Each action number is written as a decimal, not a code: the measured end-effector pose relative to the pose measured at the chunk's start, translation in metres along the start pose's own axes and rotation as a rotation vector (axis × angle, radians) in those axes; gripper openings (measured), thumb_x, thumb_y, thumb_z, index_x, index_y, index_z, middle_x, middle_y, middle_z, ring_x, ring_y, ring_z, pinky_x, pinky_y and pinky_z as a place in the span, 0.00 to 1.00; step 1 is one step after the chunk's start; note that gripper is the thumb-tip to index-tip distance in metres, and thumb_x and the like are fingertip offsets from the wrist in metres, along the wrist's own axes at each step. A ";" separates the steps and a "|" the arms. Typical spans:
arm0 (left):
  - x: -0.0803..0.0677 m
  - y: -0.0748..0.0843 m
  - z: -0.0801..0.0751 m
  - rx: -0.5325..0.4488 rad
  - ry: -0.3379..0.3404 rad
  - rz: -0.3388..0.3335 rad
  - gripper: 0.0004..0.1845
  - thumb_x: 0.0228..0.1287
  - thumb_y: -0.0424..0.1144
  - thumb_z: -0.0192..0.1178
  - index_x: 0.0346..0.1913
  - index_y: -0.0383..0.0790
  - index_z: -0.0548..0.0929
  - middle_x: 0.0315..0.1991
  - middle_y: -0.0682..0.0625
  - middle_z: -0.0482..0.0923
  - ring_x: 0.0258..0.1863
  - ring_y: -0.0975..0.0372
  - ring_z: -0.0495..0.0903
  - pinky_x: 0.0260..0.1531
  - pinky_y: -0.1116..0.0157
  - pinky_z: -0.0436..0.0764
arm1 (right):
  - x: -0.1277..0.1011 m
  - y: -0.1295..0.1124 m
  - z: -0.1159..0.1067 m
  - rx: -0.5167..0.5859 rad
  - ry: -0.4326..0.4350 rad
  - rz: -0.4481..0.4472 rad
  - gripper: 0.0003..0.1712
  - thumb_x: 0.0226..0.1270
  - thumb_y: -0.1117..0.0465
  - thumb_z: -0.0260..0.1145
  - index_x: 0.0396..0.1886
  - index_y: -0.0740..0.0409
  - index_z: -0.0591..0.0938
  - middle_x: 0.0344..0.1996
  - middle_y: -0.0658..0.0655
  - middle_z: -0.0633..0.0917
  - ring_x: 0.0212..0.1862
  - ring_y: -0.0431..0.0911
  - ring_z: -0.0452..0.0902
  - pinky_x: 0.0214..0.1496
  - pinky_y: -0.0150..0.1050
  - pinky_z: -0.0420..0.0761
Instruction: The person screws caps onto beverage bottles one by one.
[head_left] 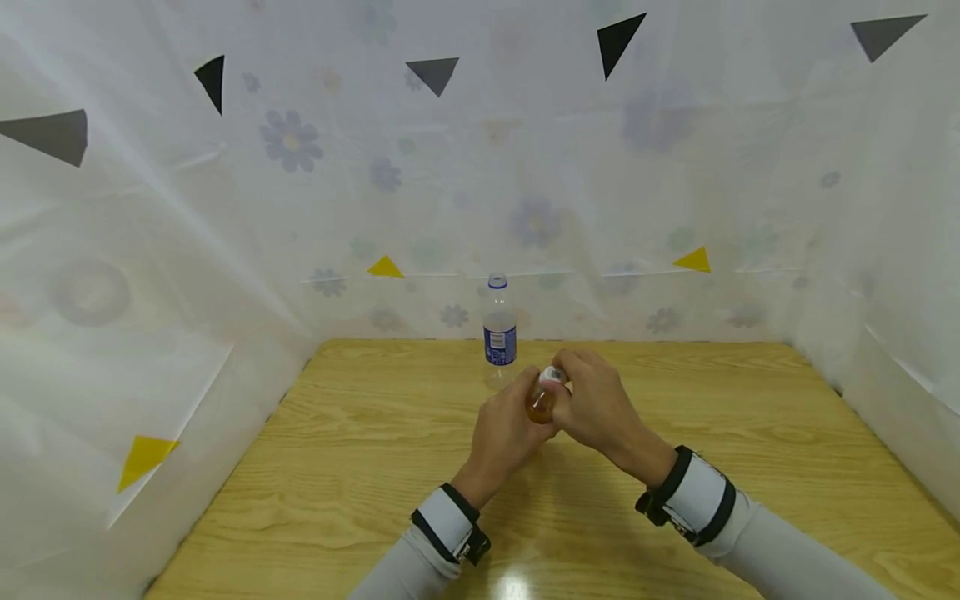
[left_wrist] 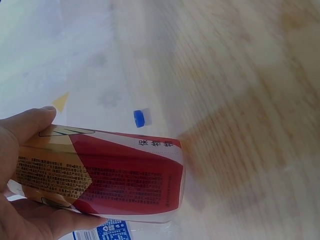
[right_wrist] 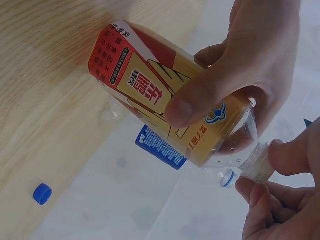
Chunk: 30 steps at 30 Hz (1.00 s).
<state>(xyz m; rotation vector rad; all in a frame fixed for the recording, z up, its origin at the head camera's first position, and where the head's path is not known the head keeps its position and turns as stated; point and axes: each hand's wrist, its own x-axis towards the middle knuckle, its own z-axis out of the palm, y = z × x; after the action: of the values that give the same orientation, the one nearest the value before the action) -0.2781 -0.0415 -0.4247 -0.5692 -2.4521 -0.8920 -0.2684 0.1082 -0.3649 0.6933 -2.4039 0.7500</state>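
Fingers of the left hand [head_left: 506, 429]: curled around the body of the labelled bottle [right_wrist: 145, 90], thumb on one side. Fingers of the right hand [head_left: 600, 402]: closed in a pinch, thumb and fingertips on opposite sides of the white cap [head_left: 552, 374] at the bottle's neck.

Sheeting [head_left: 465, 225]: pale, printed with faint flowers, marked with black, grey and yellow triangles; encloses the back and both sides. Counter [head_left: 360, 467]: yellowish wood grain, set within the sheeting. Sleeves [head_left: 780, 542]: light grey, extending over the counter's near part.

Labelled bottle: positioned over the counter, in front of the person and nearer than the clear bottle [head_left: 500, 344]. Contact between its base and the counter cannot be determined. Body flat-sided; shoulder transparent, with amber contents visible. Label red toward the base and yellow toward the shoulder. One face carries large red characters, black line artwork and a blue-and-white emblem; another carries rows of dark fine print. A white band with black characters crosses the base end.

Clear bottle: upright on the counter, blue label, blue neck ring, mouth exposed.

Blue cap [right_wrist: 42, 194]: on the counter, near the sheeting, apart from both bottles.
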 end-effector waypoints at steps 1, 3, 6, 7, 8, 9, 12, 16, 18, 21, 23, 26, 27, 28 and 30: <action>0.000 0.000 0.000 0.000 -0.001 -0.001 0.27 0.56 0.50 0.76 0.55 0.49 0.75 0.38 0.55 0.83 0.33 0.66 0.84 0.31 0.70 0.82 | 0.000 0.000 0.000 0.003 0.003 -0.001 0.07 0.61 0.67 0.72 0.32 0.62 0.80 0.27 0.55 0.80 0.31 0.48 0.74 0.31 0.39 0.74; 0.000 0.000 0.000 -0.001 -0.004 0.000 0.27 0.56 0.50 0.76 0.54 0.49 0.75 0.38 0.55 0.83 0.33 0.66 0.84 0.31 0.70 0.81 | 0.000 0.001 0.000 0.007 0.009 -0.005 0.07 0.61 0.67 0.72 0.30 0.61 0.80 0.26 0.55 0.80 0.30 0.47 0.74 0.31 0.39 0.74; 0.000 0.000 0.000 0.003 -0.002 0.002 0.26 0.56 0.49 0.76 0.53 0.49 0.75 0.37 0.56 0.82 0.31 0.67 0.82 0.30 0.71 0.80 | 0.000 0.001 0.000 0.006 0.018 -0.015 0.08 0.60 0.67 0.71 0.27 0.60 0.78 0.24 0.54 0.78 0.29 0.46 0.73 0.30 0.38 0.73; 0.000 0.000 0.000 0.004 -0.001 0.003 0.26 0.56 0.49 0.76 0.53 0.49 0.75 0.36 0.56 0.81 0.31 0.67 0.82 0.30 0.71 0.80 | 0.000 0.002 0.000 0.003 0.020 -0.017 0.09 0.60 0.67 0.71 0.27 0.60 0.78 0.23 0.53 0.78 0.28 0.45 0.72 0.30 0.38 0.73; 0.000 0.000 0.000 0.005 0.001 0.004 0.26 0.56 0.48 0.76 0.53 0.49 0.75 0.36 0.56 0.81 0.31 0.67 0.82 0.29 0.71 0.80 | 0.000 0.002 0.000 -0.001 0.023 -0.020 0.09 0.59 0.67 0.71 0.26 0.60 0.77 0.23 0.53 0.77 0.28 0.45 0.71 0.30 0.38 0.73; 0.000 0.000 0.000 0.006 0.002 0.006 0.26 0.56 0.48 0.76 0.53 0.49 0.75 0.36 0.56 0.81 0.30 0.67 0.81 0.29 0.72 0.80 | 0.000 0.002 0.001 -0.005 0.027 -0.022 0.10 0.59 0.66 0.71 0.26 0.59 0.77 0.22 0.53 0.77 0.27 0.45 0.71 0.29 0.38 0.72; 0.000 0.000 0.000 0.011 0.005 0.011 0.26 0.55 0.46 0.76 0.54 0.49 0.75 0.35 0.56 0.81 0.30 0.67 0.81 0.29 0.72 0.79 | 0.000 0.002 0.001 -0.015 0.036 -0.023 0.11 0.60 0.65 0.71 0.25 0.59 0.77 0.21 0.53 0.76 0.26 0.44 0.70 0.29 0.38 0.71; 0.001 0.000 0.000 0.013 0.005 0.006 0.27 0.55 0.46 0.76 0.55 0.49 0.75 0.36 0.55 0.82 0.31 0.67 0.82 0.30 0.71 0.80 | 0.000 0.002 0.001 -0.019 0.036 -0.021 0.10 0.61 0.65 0.71 0.26 0.59 0.77 0.22 0.53 0.76 0.26 0.45 0.71 0.29 0.38 0.72; 0.000 0.001 0.000 0.012 0.003 0.001 0.28 0.54 0.46 0.77 0.55 0.49 0.75 0.37 0.55 0.82 0.32 0.66 0.82 0.31 0.70 0.81 | 0.000 0.002 0.000 -0.021 0.028 -0.021 0.09 0.61 0.65 0.71 0.27 0.60 0.78 0.22 0.53 0.77 0.27 0.46 0.72 0.30 0.39 0.73; 0.000 0.001 -0.001 0.015 0.001 -0.008 0.29 0.54 0.46 0.77 0.56 0.48 0.75 0.38 0.54 0.83 0.32 0.65 0.83 0.32 0.69 0.82 | -0.001 0.001 0.000 -0.024 0.010 -0.015 0.07 0.64 0.64 0.71 0.32 0.62 0.80 0.26 0.55 0.80 0.30 0.48 0.75 0.31 0.41 0.74; -0.001 0.001 -0.001 0.019 0.000 -0.014 0.30 0.54 0.47 0.78 0.57 0.48 0.76 0.39 0.54 0.84 0.33 0.65 0.84 0.32 0.68 0.83 | -0.002 0.000 0.000 -0.024 -0.002 -0.007 0.08 0.65 0.63 0.71 0.38 0.64 0.83 0.31 0.58 0.84 0.34 0.50 0.78 0.33 0.43 0.76; -0.001 0.001 -0.001 0.022 0.002 -0.008 0.30 0.54 0.48 0.77 0.58 0.48 0.76 0.40 0.54 0.84 0.34 0.65 0.85 0.33 0.68 0.83 | -0.002 -0.002 0.000 -0.012 -0.027 0.005 0.12 0.67 0.62 0.70 0.46 0.66 0.84 0.39 0.62 0.87 0.40 0.55 0.81 0.38 0.49 0.81; -0.001 0.000 -0.001 0.023 0.003 -0.002 0.30 0.54 0.48 0.77 0.59 0.48 0.76 0.40 0.54 0.85 0.35 0.65 0.86 0.33 0.68 0.83 | -0.002 -0.002 -0.001 -0.006 -0.035 0.007 0.13 0.67 0.63 0.70 0.48 0.66 0.84 0.42 0.63 0.87 0.43 0.56 0.82 0.40 0.51 0.82; 0.000 0.000 -0.001 0.021 0.006 0.005 0.30 0.55 0.48 0.77 0.59 0.48 0.76 0.41 0.54 0.85 0.36 0.64 0.86 0.34 0.68 0.83 | -0.002 -0.003 -0.002 -0.002 -0.043 0.011 0.14 0.67 0.63 0.70 0.49 0.65 0.84 0.43 0.64 0.87 0.45 0.57 0.82 0.42 0.53 0.83; 0.000 0.000 -0.001 0.014 0.011 0.019 0.30 0.56 0.49 0.76 0.60 0.48 0.76 0.43 0.54 0.86 0.38 0.64 0.87 0.34 0.68 0.84 | -0.002 -0.005 -0.004 0.005 -0.060 0.014 0.13 0.67 0.68 0.68 0.50 0.65 0.84 0.45 0.65 0.87 0.47 0.59 0.82 0.44 0.55 0.83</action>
<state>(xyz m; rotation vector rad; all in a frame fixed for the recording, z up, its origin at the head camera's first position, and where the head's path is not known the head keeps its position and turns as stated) -0.2775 -0.0421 -0.4237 -0.5804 -2.4375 -0.8676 -0.2632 0.1075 -0.3617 0.7109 -2.4646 0.7511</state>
